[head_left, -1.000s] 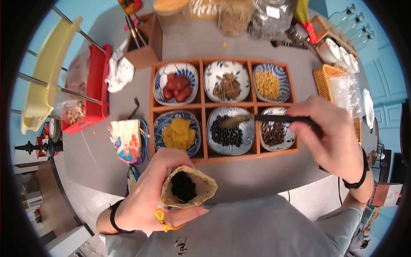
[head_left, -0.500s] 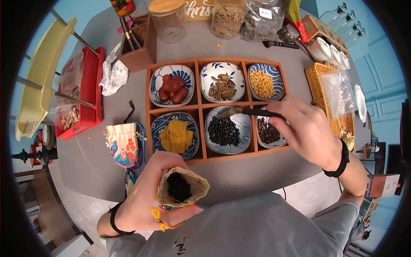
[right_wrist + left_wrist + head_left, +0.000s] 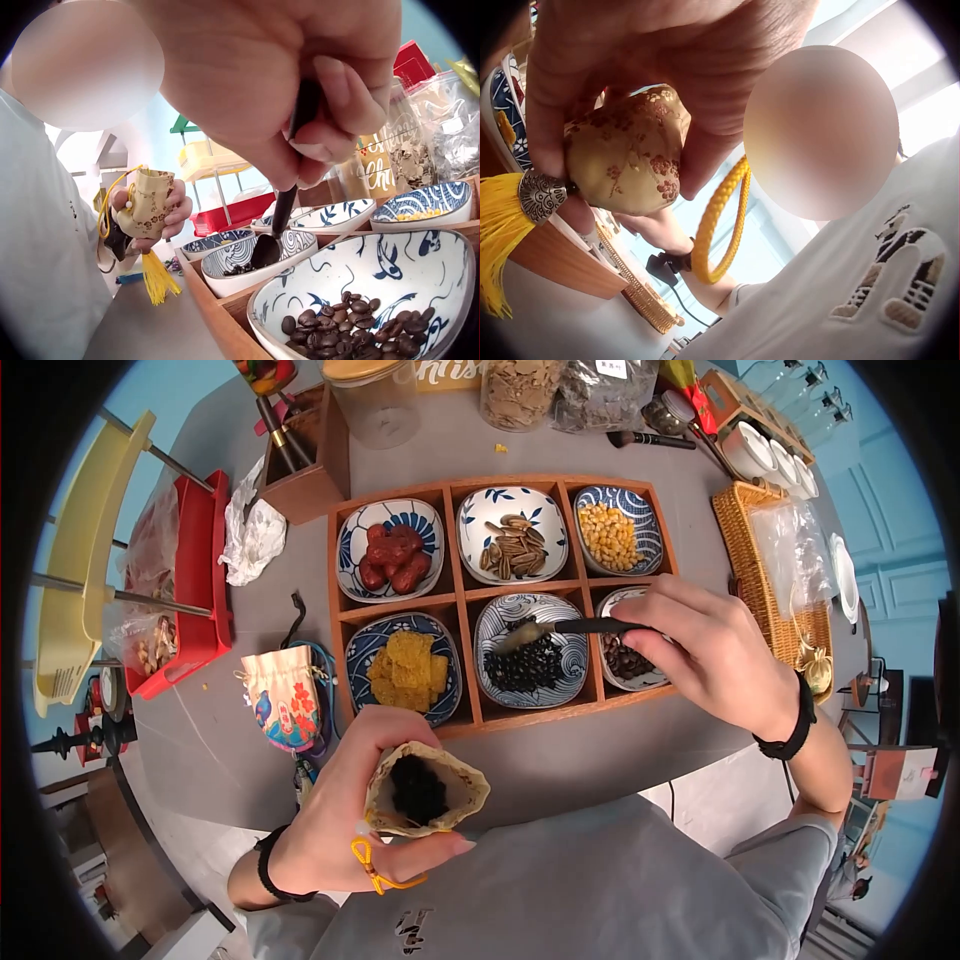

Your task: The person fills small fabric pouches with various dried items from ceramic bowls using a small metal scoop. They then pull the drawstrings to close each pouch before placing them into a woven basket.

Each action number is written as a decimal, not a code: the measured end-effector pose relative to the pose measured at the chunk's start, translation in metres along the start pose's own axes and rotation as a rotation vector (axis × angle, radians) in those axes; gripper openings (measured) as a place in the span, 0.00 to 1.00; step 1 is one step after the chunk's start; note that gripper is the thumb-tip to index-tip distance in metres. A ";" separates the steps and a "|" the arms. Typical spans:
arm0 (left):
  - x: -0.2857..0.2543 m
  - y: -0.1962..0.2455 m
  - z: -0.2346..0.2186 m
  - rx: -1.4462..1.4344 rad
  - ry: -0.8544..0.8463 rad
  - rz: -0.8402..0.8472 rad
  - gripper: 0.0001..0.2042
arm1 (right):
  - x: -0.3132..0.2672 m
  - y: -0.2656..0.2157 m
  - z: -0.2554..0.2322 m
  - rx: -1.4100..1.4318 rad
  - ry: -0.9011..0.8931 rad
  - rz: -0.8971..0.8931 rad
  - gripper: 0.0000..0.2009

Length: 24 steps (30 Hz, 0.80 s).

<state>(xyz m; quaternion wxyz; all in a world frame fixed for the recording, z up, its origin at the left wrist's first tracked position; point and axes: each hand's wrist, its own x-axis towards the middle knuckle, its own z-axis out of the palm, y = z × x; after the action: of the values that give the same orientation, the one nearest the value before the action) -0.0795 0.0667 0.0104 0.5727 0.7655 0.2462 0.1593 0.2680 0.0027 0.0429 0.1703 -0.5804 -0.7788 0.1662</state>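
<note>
My left hand [image 3: 335, 820] grips a small cream brocade pouch [image 3: 622, 161], its mouth spread open and dark contents showing inside. A yellow cord loop [image 3: 724, 225] and a yellow tassel [image 3: 160, 277] hang from this pouch. My right hand [image 3: 715, 660] pinches the dark handle of a spoon [image 3: 595, 626]. In the right wrist view the spoon's bowl [image 3: 265, 251] dips into a blue-and-white dish [image 3: 568, 658] of small black beans [image 3: 525, 666]. Below the right hand sits a dish of coffee beans [image 3: 352, 326], partly hidden in the head view.
A divided wooden tray [image 3: 400, 603] also holds dishes of red dates [image 3: 395, 560], striped seeds [image 3: 515, 550], corn kernels [image 3: 608, 540] and yellow chunks [image 3: 408, 665]. Left lie an embroidered pouch [image 3: 285, 700] and a red bin [image 3: 205, 600]; right, a wicker basket [image 3: 750, 560]. Jars stand behind.
The right hand has shifted left with the spoon. Its bowl went to the dish's back edge, then came forward over the black beans. The left hand stays about where it was.
</note>
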 end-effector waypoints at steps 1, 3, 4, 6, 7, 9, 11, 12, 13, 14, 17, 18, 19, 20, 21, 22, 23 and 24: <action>0.002 0.001 -0.003 -0.004 -0.020 0.010 0.37 | 0.000 0.001 -0.002 0.019 -0.007 -0.007 0.09; 0.006 0.004 -0.009 -0.012 -0.060 0.031 0.36 | -0.002 0.001 -0.006 0.041 -0.010 0.000 0.08; 0.007 0.006 -0.011 -0.020 -0.070 0.019 0.36 | -0.002 0.001 -0.009 0.043 -0.006 0.009 0.08; 0.009 0.006 -0.014 -0.032 -0.093 0.001 0.36 | -0.001 -0.002 -0.011 0.048 0.023 0.031 0.08; 0.009 0.007 -0.016 -0.039 -0.107 -0.011 0.36 | 0.000 -0.003 -0.011 0.051 0.047 0.043 0.09; 0.009 0.005 -0.017 -0.061 -0.130 -0.034 0.36 | 0.001 -0.005 -0.008 -0.014 0.093 0.040 0.09; 0.012 0.004 -0.018 -0.042 -0.141 -0.014 0.36 | 0.001 -0.007 -0.003 -0.145 0.134 0.003 0.10; 0.014 0.004 -0.017 -0.035 -0.140 -0.004 0.36 | 0.000 -0.007 -0.002 -0.180 0.125 -0.013 0.10; 0.016 0.004 -0.015 -0.033 -0.136 0.005 0.36 | -0.001 -0.007 -0.002 -0.215 0.114 -0.033 0.10; 0.017 0.005 -0.013 -0.030 -0.128 0.011 0.36 | -0.003 -0.008 -0.003 -0.246 0.104 -0.058 0.10; 0.024 0.010 -0.006 -0.017 -0.084 0.019 0.36 | -0.010 -0.002 -0.010 -0.124 -0.040 0.004 0.08; 0.027 0.012 -0.003 -0.010 -0.064 0.020 0.36 | -0.010 0.002 -0.012 -0.089 -0.072 0.017 0.08; 0.030 0.013 -0.001 -0.017 -0.032 0.009 0.36 | -0.008 0.006 -0.015 -0.045 -0.094 0.006 0.07; 0.033 0.013 0.001 -0.025 0.005 -0.003 0.36 | -0.005 0.012 -0.017 -0.005 -0.128 -0.020 0.07; 0.034 0.015 0.004 -0.034 0.039 -0.020 0.36 | -0.002 0.018 -0.019 0.039 -0.164 -0.042 0.06; 0.035 0.019 0.008 -0.046 0.092 -0.025 0.36 | 0.001 0.022 -0.021 0.086 -0.199 -0.062 0.05; 0.036 0.021 0.011 -0.052 0.142 -0.026 0.36 | 0.006 0.024 -0.021 0.139 -0.218 -0.047 0.05; 0.037 0.023 0.013 -0.058 0.187 -0.024 0.37 | 0.010 0.028 -0.021 0.168 -0.233 -0.053 0.05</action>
<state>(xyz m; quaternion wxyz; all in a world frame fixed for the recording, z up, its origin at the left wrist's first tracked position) -0.0379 0.0717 0.0275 0.5711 0.7274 0.3030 0.2300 0.2982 0.0211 0.0496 0.1312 -0.5202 -0.7916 0.2925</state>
